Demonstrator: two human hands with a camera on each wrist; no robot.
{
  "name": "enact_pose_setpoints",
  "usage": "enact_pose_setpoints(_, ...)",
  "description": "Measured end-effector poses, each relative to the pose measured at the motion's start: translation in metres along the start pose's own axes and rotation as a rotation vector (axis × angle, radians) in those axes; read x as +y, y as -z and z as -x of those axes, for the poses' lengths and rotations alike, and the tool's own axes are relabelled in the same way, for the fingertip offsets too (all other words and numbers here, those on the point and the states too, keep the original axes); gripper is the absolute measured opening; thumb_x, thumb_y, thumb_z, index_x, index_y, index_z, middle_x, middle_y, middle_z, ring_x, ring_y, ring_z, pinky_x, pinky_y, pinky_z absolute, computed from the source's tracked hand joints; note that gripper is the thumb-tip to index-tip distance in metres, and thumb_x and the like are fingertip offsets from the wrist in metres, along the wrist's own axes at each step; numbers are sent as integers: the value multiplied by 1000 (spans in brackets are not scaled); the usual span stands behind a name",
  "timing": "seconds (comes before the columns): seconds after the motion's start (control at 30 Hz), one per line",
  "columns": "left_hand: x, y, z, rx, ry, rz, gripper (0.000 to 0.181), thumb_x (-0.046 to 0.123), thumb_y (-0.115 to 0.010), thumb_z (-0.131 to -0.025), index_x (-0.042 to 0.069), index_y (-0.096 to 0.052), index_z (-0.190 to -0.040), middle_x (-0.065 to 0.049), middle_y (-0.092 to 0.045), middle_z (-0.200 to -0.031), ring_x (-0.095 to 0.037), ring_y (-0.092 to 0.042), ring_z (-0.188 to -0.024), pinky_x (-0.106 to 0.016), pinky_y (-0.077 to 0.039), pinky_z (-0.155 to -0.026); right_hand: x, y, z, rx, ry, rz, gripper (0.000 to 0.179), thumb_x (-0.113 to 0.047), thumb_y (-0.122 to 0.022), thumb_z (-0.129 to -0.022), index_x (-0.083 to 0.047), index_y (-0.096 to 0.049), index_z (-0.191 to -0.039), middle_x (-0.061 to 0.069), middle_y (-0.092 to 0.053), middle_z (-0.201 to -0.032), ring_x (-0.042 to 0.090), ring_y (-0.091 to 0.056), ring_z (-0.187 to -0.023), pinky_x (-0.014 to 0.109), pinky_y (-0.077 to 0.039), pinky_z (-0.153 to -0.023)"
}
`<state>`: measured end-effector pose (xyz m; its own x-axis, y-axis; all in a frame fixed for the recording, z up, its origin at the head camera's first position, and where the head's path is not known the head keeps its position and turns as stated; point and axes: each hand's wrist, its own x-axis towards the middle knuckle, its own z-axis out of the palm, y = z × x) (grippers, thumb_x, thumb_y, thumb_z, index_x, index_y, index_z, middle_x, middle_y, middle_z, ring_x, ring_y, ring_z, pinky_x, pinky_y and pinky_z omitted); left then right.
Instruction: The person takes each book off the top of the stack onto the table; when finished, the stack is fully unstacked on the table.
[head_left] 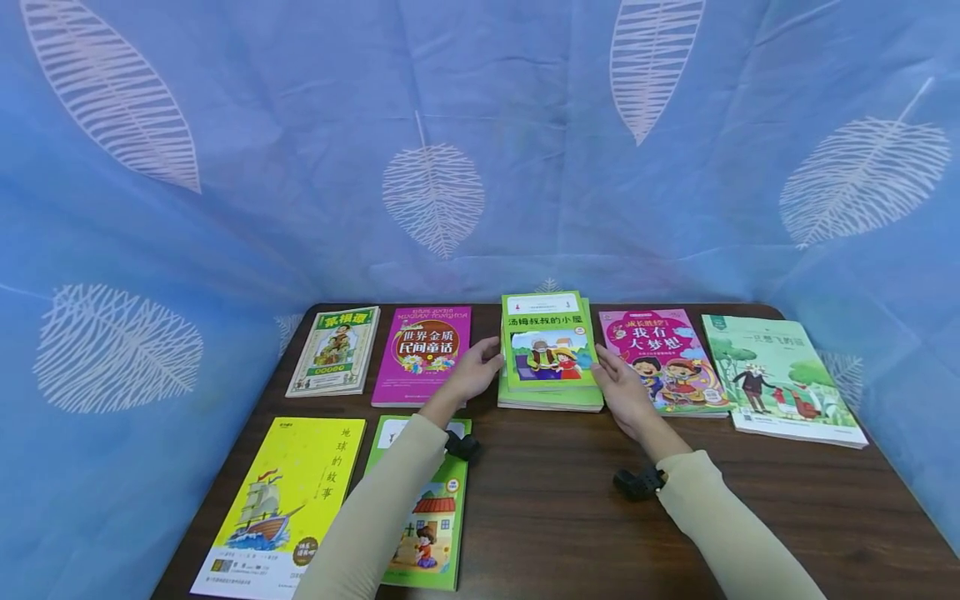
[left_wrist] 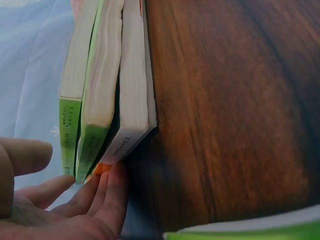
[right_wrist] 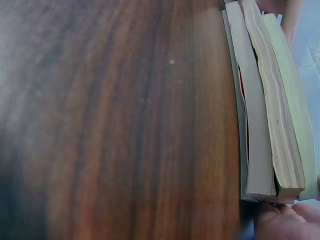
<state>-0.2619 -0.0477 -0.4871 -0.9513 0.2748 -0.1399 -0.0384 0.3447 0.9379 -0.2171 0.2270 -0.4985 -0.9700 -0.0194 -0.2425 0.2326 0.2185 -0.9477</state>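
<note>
A small stack of children's books stands at the back middle of the table, topped by a green book [head_left: 546, 350] with two cartoon figures. My left hand [head_left: 480, 367] is at the stack's left side. In the left wrist view its fingertips touch the spines, two green ones [left_wrist: 90, 145] above a white one [left_wrist: 120, 145], while the thumb is held apart. My right hand [head_left: 624, 393] lies along the opposite side with its fingers extended. In the right wrist view, its fingertips meet the ends of the page blocks [right_wrist: 260, 135]; part of that hand is out of frame.
Left of the stack lie a magenta book [head_left: 423, 354] and a small green-and-cream book [head_left: 333, 354]. Nearer are a yellow book [head_left: 292, 492] and another green book [head_left: 442, 533], partly under my left sleeve. To the right lie a pink book [head_left: 660, 354] and a pale green one [head_left: 787, 379].
</note>
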Motion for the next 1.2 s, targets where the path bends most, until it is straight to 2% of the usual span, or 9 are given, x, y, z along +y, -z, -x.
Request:
enact_pose_setpoints(0.3,-5,2,-1,-13,-1,-63,59,22,-56,-109,6,-37,-162,-19,-48,-161,-38,-51,-146,-50,-49,-117,-12,6,16,17,-47,238,67,-41,-42,-114,-5,-23,-167,23,-31,-170,40,-31,-158,53,-33,-128)
enact_pose_setpoints(0.37,-5,2,0,-20,-2,-71,59,21,-57,-109,7,-37,-163,-19,-47,-162,-38,-50,-147,-50,-48,-118,-14,9,21,17,-62,244,67,-40,-44,-113,-2,-26,-165,24,-35,-168,40,-39,-155,52,-40,-124)
enact_pose_setpoints(0.43,-5,2,0,-25,-2,-87,60,19,-57,-109,8,-36,-163,-18,-45,-164,-38,-49,-147,-50,-47,-119,-16,12,26,16,-78,235,66,-38,-46,-113,2,-30,-163,27,-40,-164,36,-54,-144,45,-51,-115)
enact_pose_setpoints(0.53,-6,2,1,-36,-1,-109,61,16,-57,-108,10,-34,-164,-16,-42,-166,-37,-48,-149,-51,-48,-118,-15,20,34,5,-105,168,64,-33,-50,-112,6,-34,-160,31,-49,-156,19,-71,-116,32,-62,-97)
enact_pose_setpoints(0.63,-7,1,1,-42,5,-107,62,14,-57,-108,10,-33,-165,-16,-41,-167,-37,-48,-149,-50,-49,-118,-12,30,44,-41,-125,63,63,-26,-53,-111,10,-32,-159,34,-51,-150,7,-74,-100,29,-64,-89)
enact_pose_setpoints(0.73,-8,1,0,-49,12,-94,61,14,-57,-108,10,-34,-164,-17,-43,-165,-37,-48,-149,-50,-49,-118,-7,40,59,-112,-157,-74,69,-23,-56,-110,7,-23,-163,29,-56,-144,10,-77,-101,33,-63,-93)
enact_pose_setpoints(0.93,-7,1,0,-63,20,-93,60,16,-57,-109,10,-35,-164,-17,-45,-164,-36,-47,-149,-50,-48,-118,13,54,92,-331,-184,-317,83,-16,-58,-109,-5,0,-167,8,-70,-129,23,-76,-114,44,-61,-101)
enact_pose_setpoints(1.03,-7,1,1,-67,24,-87,60,17,-57,-109,11,-35,-164,-16,-44,-164,-36,-47,-149,-50,-47,-119,27,54,110,-408,-170,-396,73,-12,-56,-109,-12,-8,-164,7,-73,-127,27,-74,-118,47,-60,-102)
enact_pose_setpoints(1.2,-8,1,1,-67,31,-77,59,17,-57,-109,13,-36,-164,-15,-43,-165,-36,-46,-150,-51,-46,-120,48,49,140,-479,-167,-492,45,-11,-50,-111,-31,-31,-146,8,-73,-131,29,-73,-120,49,-59,-102)
